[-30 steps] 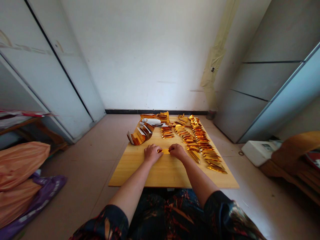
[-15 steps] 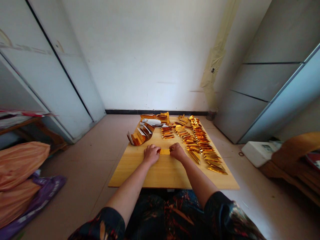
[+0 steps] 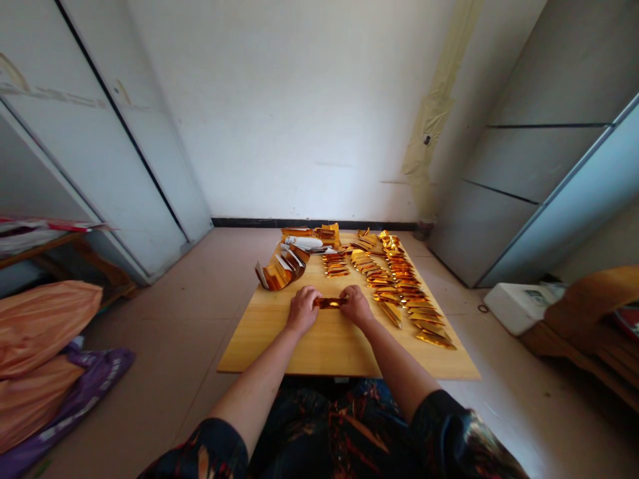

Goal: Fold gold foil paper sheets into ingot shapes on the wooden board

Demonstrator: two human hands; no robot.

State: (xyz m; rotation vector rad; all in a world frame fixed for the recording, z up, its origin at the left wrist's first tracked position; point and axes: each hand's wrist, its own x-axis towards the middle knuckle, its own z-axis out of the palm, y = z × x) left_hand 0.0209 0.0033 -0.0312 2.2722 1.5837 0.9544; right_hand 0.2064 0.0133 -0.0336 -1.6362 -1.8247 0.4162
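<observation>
Both hands sit near the middle of a light wooden board (image 3: 344, 352) that lies low in front of me. My left hand (image 3: 302, 310) and my right hand (image 3: 356, 305) pinch the two ends of a narrow gold foil strip (image 3: 330, 303). Its shiny face shows between them. Beyond my right hand, rows of folded gold foil pieces (image 3: 399, 283) run across the board. A curved bundle of gold foil sheets (image 3: 279, 274) lies beyond my left hand, and a small stack of folded pieces (image 3: 335, 264) sits between. Behind them is a white roll (image 3: 302, 243).
The board rests low over a tiled floor, with a black-trimmed white wall behind it. Orange and purple bags (image 3: 44, 359) lie at the left, below a wooden shelf (image 3: 40, 243). A white box (image 3: 519, 306) and a wooden seat (image 3: 594, 319) stand at the right.
The strip has gone from a flat matte yellow face to a shiny, folded-looking gold one. My right hand has shifted slightly right, and the strip now sits lifted between my fingers.
</observation>
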